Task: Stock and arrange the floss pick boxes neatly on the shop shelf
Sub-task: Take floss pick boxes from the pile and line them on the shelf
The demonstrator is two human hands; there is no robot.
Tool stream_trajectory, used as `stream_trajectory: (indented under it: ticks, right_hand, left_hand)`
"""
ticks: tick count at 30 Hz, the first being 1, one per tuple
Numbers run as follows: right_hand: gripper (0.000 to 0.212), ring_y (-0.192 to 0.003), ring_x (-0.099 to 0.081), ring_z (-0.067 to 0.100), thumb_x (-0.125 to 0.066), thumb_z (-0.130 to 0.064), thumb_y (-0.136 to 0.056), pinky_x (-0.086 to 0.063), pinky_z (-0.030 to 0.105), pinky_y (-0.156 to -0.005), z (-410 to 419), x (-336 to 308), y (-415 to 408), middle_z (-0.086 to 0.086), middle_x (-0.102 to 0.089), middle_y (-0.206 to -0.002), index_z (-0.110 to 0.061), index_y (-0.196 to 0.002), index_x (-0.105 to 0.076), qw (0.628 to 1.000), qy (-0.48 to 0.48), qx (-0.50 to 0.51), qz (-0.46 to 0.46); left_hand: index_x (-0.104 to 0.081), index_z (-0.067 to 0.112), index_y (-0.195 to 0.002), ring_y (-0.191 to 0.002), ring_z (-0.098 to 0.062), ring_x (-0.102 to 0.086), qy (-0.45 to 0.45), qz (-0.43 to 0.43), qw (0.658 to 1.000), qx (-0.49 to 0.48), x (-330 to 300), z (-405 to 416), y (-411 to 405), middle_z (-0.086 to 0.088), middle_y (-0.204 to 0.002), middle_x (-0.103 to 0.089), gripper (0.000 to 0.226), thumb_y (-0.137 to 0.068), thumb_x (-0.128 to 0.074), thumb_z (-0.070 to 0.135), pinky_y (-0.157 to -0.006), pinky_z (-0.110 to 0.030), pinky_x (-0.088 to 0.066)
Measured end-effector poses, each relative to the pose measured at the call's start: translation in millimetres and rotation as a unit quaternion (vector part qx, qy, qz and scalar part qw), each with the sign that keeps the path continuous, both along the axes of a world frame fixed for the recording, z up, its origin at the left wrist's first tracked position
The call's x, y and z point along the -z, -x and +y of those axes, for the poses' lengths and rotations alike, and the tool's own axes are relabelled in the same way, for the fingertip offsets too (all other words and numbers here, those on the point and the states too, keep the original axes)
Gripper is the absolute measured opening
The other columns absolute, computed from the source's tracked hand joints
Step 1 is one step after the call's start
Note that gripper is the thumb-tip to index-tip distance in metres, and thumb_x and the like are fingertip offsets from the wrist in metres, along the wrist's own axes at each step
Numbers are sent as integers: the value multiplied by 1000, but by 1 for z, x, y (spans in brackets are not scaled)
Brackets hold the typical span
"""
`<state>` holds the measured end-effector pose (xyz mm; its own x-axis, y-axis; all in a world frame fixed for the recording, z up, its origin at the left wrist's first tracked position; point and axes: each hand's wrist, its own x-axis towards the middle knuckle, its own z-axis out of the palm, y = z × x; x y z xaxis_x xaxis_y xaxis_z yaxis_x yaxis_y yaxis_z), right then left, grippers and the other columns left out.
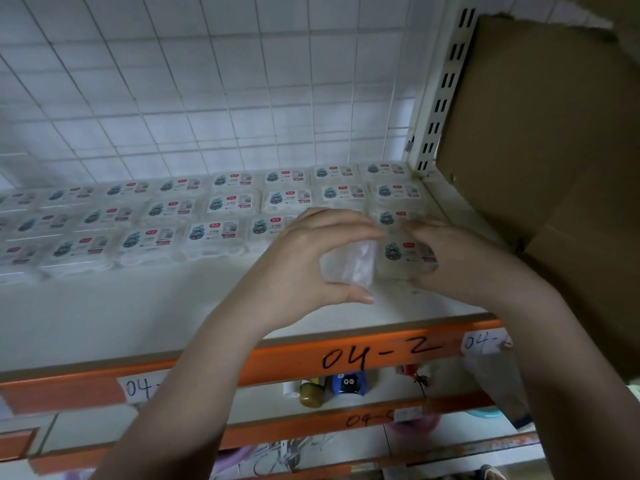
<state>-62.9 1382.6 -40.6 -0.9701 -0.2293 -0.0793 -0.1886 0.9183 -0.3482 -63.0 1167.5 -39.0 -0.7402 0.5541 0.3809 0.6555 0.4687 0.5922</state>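
A shop shelf [145, 306] with an orange front rail marked "04-2" carries three rows of clear floss pick boxes [149, 216] laid flat toward the far side, labels up, running from the left edge to the right upright; the near strip of the shelf shows bare board. By that showing, the stocking looks well advanced but unfinished, with a fourth, nearer row only begun at the right end. A large cardboard carton [554, 150] stands at the right, its contents out of sight, so how many boxes remain cannot be told. At the near right, the left hand [311, 265] curls fingers and thumb around a clear box [349, 263] whose label does not show, apparently turned on edge or face away, its long axis seeming to run near to far. The right hand [460, 258] grips the labelled box [403, 254] just beside it, which lies flat, label up and reading toward the viewer, long axis left to right like its neighbours.
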Motion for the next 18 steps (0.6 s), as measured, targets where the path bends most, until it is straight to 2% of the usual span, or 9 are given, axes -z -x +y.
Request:
stream_trajectory:
  ticks: [1,3,5,6,8,10,12,15,18]
  right_hand:
    - [80,-129,-26,-3,-72,-28,-78,-20,5,-95,-2,-2,-2,-13,-27,-148,-26,-144,-28,999,33,-11,-1]
    - [88,-117,-24,-15,-77,-34,-71,-19,-8,-85,-10,-8,-10,-26,-31,-136,-37,-142,-26,993,106,-45,0]
    - [94,-118,-27,-17,-80,-38,-65,-22,-8,-86,-18,-9,-17,-34,-29,-131,-47,-140,-23,985,156,-70,-1]
    - [95,-122,-29,-15,-80,-37,-65,-25,-2,-94,-22,-8,-19,-36,-29,-132,-49,-139,-22,982,175,-74,0]
    - [94,-123,-39,-6,-82,-34,-64,-34,18,-105,-28,-2,-20,-30,-35,-137,-47,-139,-26,976,207,-69,12]
    - [90,-116,-49,1,-82,-37,-62,-43,31,-101,-34,2,-22,-27,-43,-134,-47,-136,-32,970,236,-57,27]
    - [83,-111,-53,2,-79,-44,-58,-47,36,-96,-39,4,-22,-25,-48,-129,-46,-130,-38,965,253,-57,44]
    - [76,-113,-52,1,-81,-39,-58,-46,36,-98,-42,5,-21,-22,-51,-127,-41,-124,-44,959,270,-65,58]
    - [76,-113,-50,0,-84,-32,-59,-45,36,-98,-45,5,-20,-21,-51,-126,-42,-124,-45,961,255,-77,71]
  left_hand:
    - [-58,38,-113,-116,3,-44,-57,-32,998,6,1,0,-3,25,-118,-53,58,-61,-83,33,-94,-11,-36]
    - [-59,36,-108,-120,-7,-47,-154,-98,983,21,4,-3,-9,19,-117,-54,54,-62,-82,20,-94,-21,-44]
    - [-57,30,-108,-121,-19,-47,-215,-142,966,36,9,-7,-16,10,-119,-53,54,-63,-79,11,-91,-32,-49]
    - [-55,27,-109,-122,-22,-47,-240,-158,957,43,11,-9,-19,7,-119,-53,54,-64,-78,8,-89,-35,-50]
    - [-53,25,-106,-122,-23,-48,-279,-169,944,52,16,-13,-24,7,-117,-53,54,-64,-76,2,-84,-34,-51]
    - [-50,25,-103,-121,-21,-50,-304,-167,937,47,22,-17,-27,12,-114,-54,54,-62,-74,0,-81,-31,-51]
    - [-47,22,-104,-119,-19,-52,-309,-170,935,29,27,-24,-28,14,-114,-55,55,-61,-75,3,-84,-30,-50]
    - [-49,33,-111,-121,-20,-50,-272,-159,949,-20,31,-35,-30,0,-121,-53,62,-60,-79,15,-94,-29,-45]
    - [-50,41,-116,-120,-6,-46,-130,-81,984,-89,27,-45,-34,10,-121,-48,63,-59,-77,38,-97,-18,-39]
